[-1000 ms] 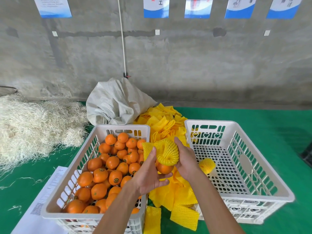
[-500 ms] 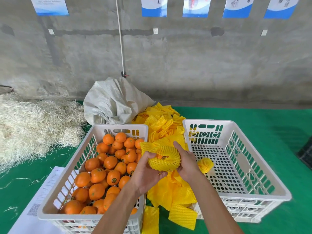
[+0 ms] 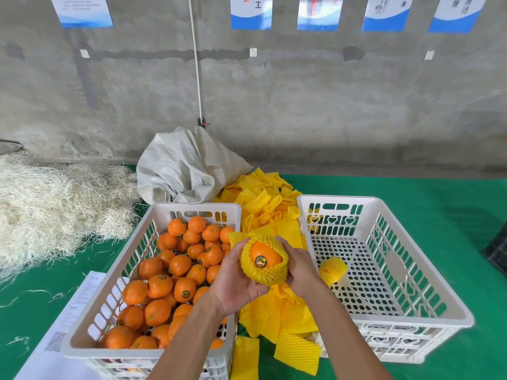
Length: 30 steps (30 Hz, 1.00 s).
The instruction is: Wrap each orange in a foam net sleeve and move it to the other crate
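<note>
Between the two crates I hold an orange [image 3: 264, 255] with a round sticker, mostly covered by a yellow foam net sleeve [image 3: 270, 275]. My left hand [image 3: 233, 281] cups it from below and the left. My right hand [image 3: 300, 266] grips its right side. The white left crate [image 3: 192, 208] is full of several bare oranges [image 3: 175, 281]. One wrapped orange [image 3: 332, 270] lies on the floor of the white right crate [image 3: 381, 204].
A heap of yellow foam sleeves [image 3: 263, 204] runs between the crates, with loose ones [image 3: 297, 352] near the front. A grey sack [image 3: 186, 168] sits behind, pale straw [image 3: 55, 204] at the left, a paper sheet [image 3: 68, 325] by the left crate. Green cloth [image 3: 439, 193] covers the table.
The sleeve has been pulled further over the orange, and the orange turned so its stickered face shows through the sleeve's opening. Both hands stayed between the crates.
</note>
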Available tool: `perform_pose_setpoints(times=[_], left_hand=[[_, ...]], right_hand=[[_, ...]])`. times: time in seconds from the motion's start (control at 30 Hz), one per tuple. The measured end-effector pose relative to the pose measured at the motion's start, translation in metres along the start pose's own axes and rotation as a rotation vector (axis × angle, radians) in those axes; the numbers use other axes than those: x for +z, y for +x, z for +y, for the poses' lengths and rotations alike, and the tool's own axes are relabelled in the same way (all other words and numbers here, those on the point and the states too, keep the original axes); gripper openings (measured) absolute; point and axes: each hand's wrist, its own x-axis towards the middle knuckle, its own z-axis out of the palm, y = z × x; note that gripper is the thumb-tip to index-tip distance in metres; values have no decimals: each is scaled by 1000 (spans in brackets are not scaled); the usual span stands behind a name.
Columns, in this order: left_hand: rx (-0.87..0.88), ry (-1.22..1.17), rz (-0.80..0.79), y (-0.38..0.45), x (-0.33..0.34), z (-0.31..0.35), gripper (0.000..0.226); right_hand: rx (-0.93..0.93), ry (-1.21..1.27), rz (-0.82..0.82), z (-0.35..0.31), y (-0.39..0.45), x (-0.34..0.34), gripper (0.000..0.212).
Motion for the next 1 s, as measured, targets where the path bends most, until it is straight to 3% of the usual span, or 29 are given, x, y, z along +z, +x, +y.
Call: perform_pose_setpoints(times=[0.13,0.23,0.33,0.43,0.57,0.63,0.7,0.8,0.9,1.0], left_hand=[[46,16,90,-1,5,2,57],[120,46,141,-2,8,7,53],[177,57,226,1,6,10,54],[154,73,227,1,3,12,53],[92,118,192,-1,-5,10,53],[47,112,157,-1,-8,10,53],[7,114,125,0,-8,10,55],[4,109,201,4,-8,8,66],[60,143,329,7,-13,11,71],[113,142,351,6,-13,13,66]], right_hand=[[-373,-235,105,3,-1,-5,48],[-620,-286,11,-1,-7,-12,24],[-698,-355,-172,-2,-10,-13,24],[-787,-424,-132,-1,-5,-16,26],[-1009,-756,-6,-4,0,-23,25],[-952,-674,40,-5,-3,-21,25],[-783,-405,33,-7,-8,-16,32],[-597,-254,27,-6,-8,-12,49],[-692,-286,40,-4,-11,-11,30],[-849,-406,-5,-5,-14,-11,13]])
